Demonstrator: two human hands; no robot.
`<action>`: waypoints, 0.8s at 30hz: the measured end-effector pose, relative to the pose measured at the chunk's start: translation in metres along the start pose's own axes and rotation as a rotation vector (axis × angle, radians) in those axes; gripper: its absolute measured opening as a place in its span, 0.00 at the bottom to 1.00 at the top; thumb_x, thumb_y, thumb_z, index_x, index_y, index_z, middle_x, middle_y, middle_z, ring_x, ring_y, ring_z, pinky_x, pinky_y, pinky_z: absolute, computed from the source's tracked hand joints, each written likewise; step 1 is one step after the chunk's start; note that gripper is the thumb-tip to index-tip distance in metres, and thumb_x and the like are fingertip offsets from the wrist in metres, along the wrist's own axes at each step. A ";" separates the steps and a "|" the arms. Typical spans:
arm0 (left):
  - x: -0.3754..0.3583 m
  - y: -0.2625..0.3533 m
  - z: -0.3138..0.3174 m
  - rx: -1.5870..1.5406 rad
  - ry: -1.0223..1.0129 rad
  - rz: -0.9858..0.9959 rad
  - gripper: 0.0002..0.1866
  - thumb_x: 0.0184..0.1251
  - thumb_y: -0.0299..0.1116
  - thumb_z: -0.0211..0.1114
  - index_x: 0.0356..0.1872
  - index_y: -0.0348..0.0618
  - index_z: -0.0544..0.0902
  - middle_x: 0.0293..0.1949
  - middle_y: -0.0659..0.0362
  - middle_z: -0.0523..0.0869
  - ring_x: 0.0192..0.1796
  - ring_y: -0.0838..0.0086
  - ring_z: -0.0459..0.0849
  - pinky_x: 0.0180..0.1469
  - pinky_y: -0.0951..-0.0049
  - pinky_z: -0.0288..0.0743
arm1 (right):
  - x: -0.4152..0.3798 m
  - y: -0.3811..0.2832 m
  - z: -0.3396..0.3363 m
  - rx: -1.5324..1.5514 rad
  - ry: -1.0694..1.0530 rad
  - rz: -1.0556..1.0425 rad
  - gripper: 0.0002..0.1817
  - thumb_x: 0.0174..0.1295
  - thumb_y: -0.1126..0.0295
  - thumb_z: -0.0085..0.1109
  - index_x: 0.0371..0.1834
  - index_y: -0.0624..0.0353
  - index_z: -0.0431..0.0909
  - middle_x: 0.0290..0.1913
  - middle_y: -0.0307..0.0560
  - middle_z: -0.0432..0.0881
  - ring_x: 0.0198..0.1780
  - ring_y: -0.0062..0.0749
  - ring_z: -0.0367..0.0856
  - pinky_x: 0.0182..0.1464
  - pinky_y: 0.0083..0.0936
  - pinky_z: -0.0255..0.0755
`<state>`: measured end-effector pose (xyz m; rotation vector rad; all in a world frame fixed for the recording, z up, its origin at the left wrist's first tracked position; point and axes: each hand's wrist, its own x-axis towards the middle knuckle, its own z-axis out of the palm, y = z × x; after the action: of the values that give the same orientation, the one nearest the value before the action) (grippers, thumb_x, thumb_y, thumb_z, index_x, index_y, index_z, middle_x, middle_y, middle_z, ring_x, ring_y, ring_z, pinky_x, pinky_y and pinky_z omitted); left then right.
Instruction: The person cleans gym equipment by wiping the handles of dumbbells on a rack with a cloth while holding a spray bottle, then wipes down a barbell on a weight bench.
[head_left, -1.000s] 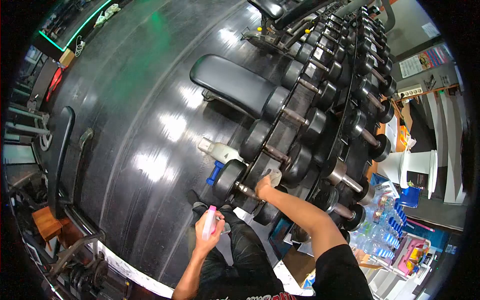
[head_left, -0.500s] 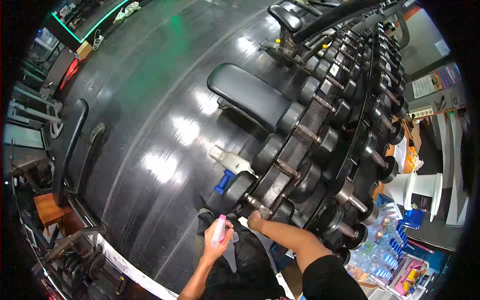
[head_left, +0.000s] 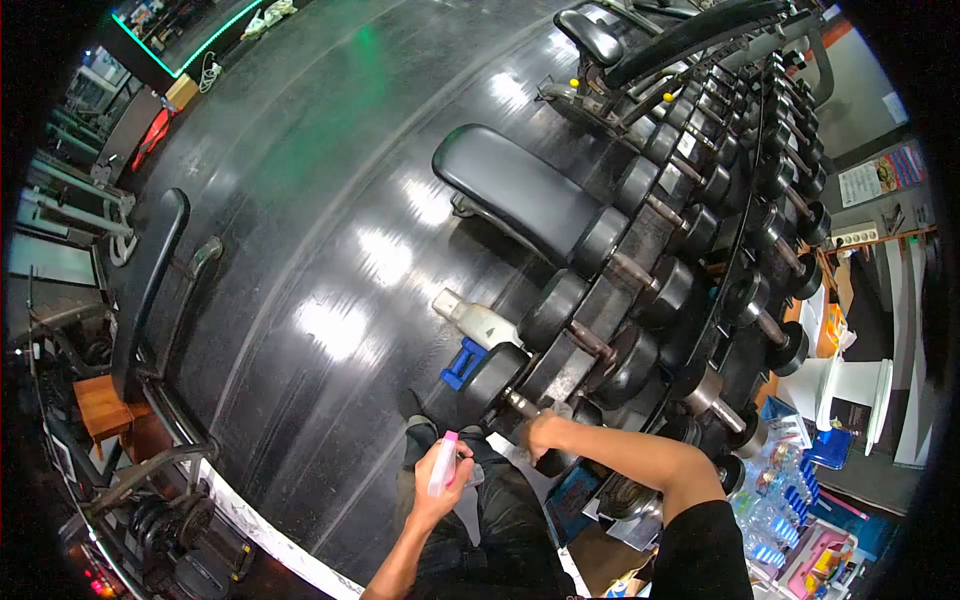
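My left hand (head_left: pixel 440 478) is closed around a spray bottle (head_left: pixel 443 464) with a pink-and-white top, held above my legs. Part of its clear body shows beside the fingers. My right hand (head_left: pixel 543 434) is bent down at the nearest black dumbbell (head_left: pixel 492 384) on the rack, by the inner end of its metal handle. A greyish bit of what looks like a cloth (head_left: pixel 562 410) shows at the fingers, which are mostly hidden. Just beyond that dumbbell, a small blue dumbbell (head_left: pixel 463 363) and a pale, flat-ended object (head_left: pixel 478 322) lie on the floor.
A two-tier dumbbell rack (head_left: pixel 560 368) runs away to the upper right. A black padded bench (head_left: pixel 515 190) stands against it. Plastic bottles (head_left: pixel 768 500) and a white bucket-like container (head_left: pixel 840 395) are on the right. Another machine with an orange-brown block (head_left: pixel 103 405) is on the left.
My right hand has shifted right along the nearest dumbbell, and its elbow is bent more. The left hand keeps the spray bottle in much the same place. The whole view has shifted slightly.
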<state>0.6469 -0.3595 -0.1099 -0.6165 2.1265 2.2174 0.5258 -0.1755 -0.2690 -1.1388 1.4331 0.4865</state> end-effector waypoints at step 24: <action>-0.002 -0.008 -0.021 0.012 0.029 -0.031 0.07 0.62 0.20 0.64 0.40 0.37 0.79 0.28 0.61 0.81 0.25 0.83 0.78 0.29 0.80 0.72 | -0.015 -0.030 -0.024 -0.143 -0.011 0.259 0.22 0.53 0.64 0.66 0.54 0.49 0.83 0.55 0.40 0.84 0.55 0.42 0.82 0.49 0.57 0.73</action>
<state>0.6566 -0.3791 -0.1175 -0.6802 2.1272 2.1915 0.5361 -0.2028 -0.2401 -1.0639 1.5642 0.7867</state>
